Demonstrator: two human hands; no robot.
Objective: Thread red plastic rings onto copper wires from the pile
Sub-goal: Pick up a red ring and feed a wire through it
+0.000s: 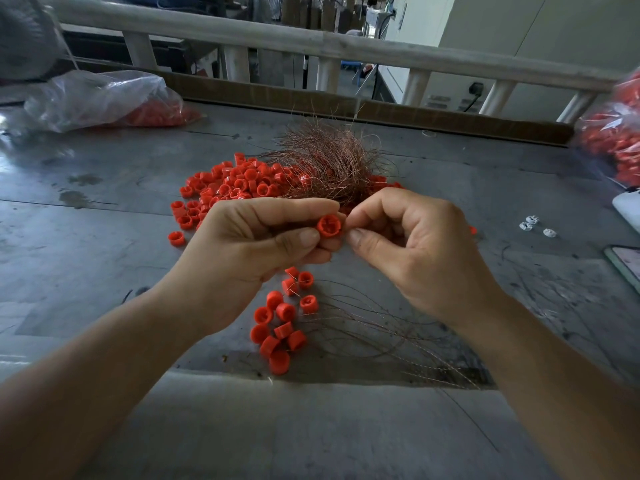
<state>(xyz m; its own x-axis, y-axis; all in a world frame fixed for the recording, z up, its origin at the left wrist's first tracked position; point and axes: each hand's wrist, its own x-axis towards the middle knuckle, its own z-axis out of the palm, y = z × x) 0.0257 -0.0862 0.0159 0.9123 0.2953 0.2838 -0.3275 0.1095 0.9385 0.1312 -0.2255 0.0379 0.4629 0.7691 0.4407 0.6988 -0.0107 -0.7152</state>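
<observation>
Across the whole view, a scuffed grey worktable [104, 237]. Along its far edge, a pale wooden railing [311, 43].

At far left, a clear plastic bag [104, 98]; lies slumped on the table, red rings inside. At the right edge, a second bag of rings [616, 140], partly cut off.

At centre, raised above the table, the left hand [249, 244]: pinches one red plastic ring [329, 226] between thumb and forefinger, open end towards the camera. Just beside it, the right hand [415, 244]: thumb and forefinger pressed tip to tip right at the ring's edge, other fingers curled in; whatever sits between those tips too fine to tell.

Behind the hands, a bushy tangle of copper wires [329, 161]. To its left and partly under it, the loose pile of red rings [225, 188].

Below the hands, a small cluster of rings [280, 323] with thin wires trailing off to the right.

At the right edge, the corner of a phone [627, 265]. Near it, a few small white plastic pieces [533, 225].
</observation>
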